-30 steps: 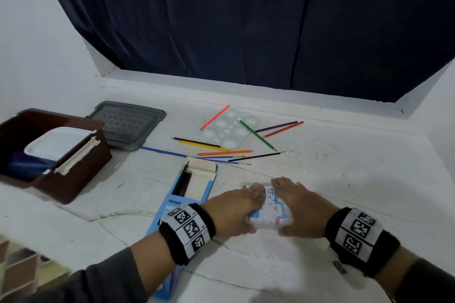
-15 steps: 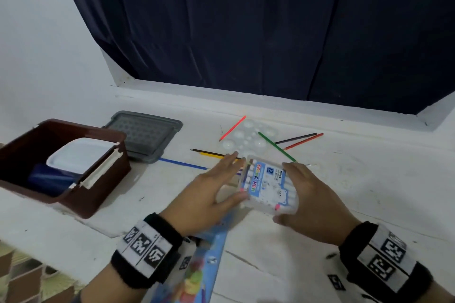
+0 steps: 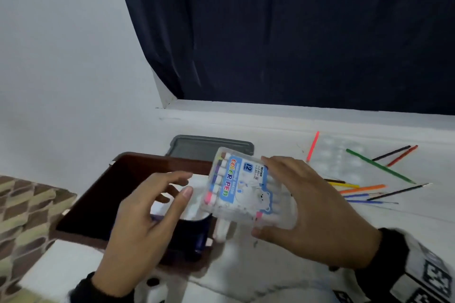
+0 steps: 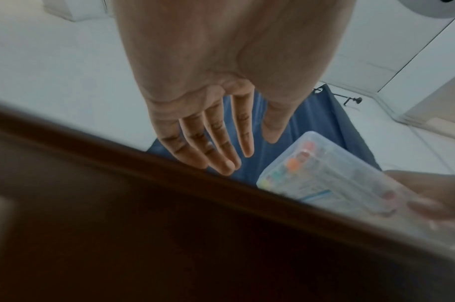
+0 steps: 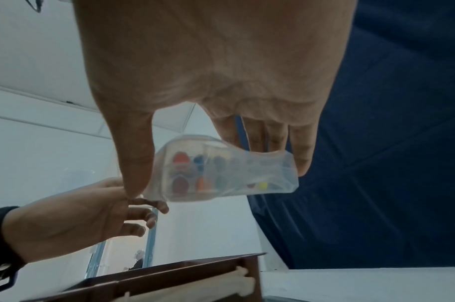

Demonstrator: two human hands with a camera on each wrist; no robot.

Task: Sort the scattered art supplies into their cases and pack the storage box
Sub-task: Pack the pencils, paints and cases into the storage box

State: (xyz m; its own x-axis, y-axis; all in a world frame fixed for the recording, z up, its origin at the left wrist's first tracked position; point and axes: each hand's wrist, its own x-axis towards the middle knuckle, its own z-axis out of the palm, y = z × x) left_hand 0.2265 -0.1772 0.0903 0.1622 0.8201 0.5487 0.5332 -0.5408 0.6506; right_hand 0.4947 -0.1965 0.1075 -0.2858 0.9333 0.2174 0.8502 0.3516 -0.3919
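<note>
A clear plastic marker case labelled "Color Pen", full of coloured markers, hangs tilted in the air. My right hand grips it, thumb on the near edge and fingers on the far edge; the right wrist view shows the same case between thumb and fingers. It hovers over the right end of the brown storage box. My left hand is open above the box, just left of the case and apart from it. In the left wrist view its fingers are straight, with the case to their right.
Inside the box lie a white tray and a dark blue item. A grey lid lies behind the box. Several coloured pencils and a clear paint palette lie at the right. A patterned cloth is at the left.
The marker case went from the table up and left to over the storage box, held by the right hand. The left hand has come off the case. The head view swung left.
</note>
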